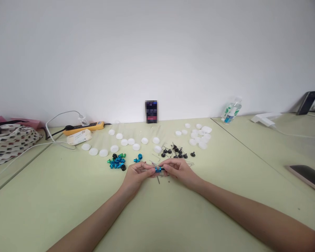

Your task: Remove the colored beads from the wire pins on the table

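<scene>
Near the middle of the green table [147,213], a small blue part [158,169] is pinched between the thumb and fingers of my left hand [138,175]. My right hand [180,171] is closed on a small black piece [162,169] at the right side of the blue part. Thin metal rods stick out around the fingers. Blue, green and black fittings [117,162] lie in a pile left of my hands, with blue fittings [138,158] just behind the left one. Black round parts with stems [180,153] are scattered behind my right hand.
Clear tubes with white caps [114,148] lie farther back, and loose white caps [198,136] at back right. A phone [151,112] leans on the wall. A yellow power strip [94,126] and patterned cloth [13,143] are left; a bottle [231,111] and dark device [309,178] are right.
</scene>
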`<state>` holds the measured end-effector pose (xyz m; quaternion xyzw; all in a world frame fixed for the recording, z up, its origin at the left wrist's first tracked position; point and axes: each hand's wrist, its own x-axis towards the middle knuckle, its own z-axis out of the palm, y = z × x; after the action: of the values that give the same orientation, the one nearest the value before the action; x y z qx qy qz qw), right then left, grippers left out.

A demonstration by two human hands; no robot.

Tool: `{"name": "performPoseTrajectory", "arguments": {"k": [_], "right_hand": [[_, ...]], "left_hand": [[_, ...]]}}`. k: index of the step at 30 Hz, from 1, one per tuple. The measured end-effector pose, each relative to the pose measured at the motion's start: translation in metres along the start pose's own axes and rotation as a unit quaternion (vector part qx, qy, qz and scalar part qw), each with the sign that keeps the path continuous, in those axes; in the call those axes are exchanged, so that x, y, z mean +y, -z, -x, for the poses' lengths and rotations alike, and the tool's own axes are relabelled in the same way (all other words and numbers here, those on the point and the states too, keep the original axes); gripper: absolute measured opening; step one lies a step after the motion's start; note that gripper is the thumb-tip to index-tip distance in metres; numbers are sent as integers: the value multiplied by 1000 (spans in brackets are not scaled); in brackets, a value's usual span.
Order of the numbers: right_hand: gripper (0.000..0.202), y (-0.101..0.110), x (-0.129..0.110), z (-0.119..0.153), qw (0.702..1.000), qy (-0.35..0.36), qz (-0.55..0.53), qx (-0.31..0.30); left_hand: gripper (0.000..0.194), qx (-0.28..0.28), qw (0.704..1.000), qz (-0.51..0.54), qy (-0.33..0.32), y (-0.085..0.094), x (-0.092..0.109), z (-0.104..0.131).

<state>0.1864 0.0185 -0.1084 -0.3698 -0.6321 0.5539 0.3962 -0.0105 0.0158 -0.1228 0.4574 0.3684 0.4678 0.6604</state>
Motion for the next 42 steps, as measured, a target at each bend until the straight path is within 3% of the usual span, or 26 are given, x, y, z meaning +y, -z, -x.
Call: {"name": "performPoseTrajectory", "arguments": {"k": [6, 13, 23, 31, 42], "right_hand": [[33, -2, 2, 0, 1000, -15, 8, 1], [38, -3, 4, -1, 1000, -24, 5, 2], [36, -2, 8, -1, 999, -32, -9, -8], [31, -1, 3, 0, 999, -21, -31, -11], [28, 2, 4, 1, 1000, -6, -17, -3]], "left_hand": [[17, -26, 998, -47, -29, -4, 2, 3], [20, -39, 995, -91, -19, -4, 5, 0], [20, -55, 996, -71, -17, -4, 6, -1], [33, -54, 998, -25, -9, -4, 6, -1], [38, -40, 998, -39, 11, -3, 8, -1]]}}
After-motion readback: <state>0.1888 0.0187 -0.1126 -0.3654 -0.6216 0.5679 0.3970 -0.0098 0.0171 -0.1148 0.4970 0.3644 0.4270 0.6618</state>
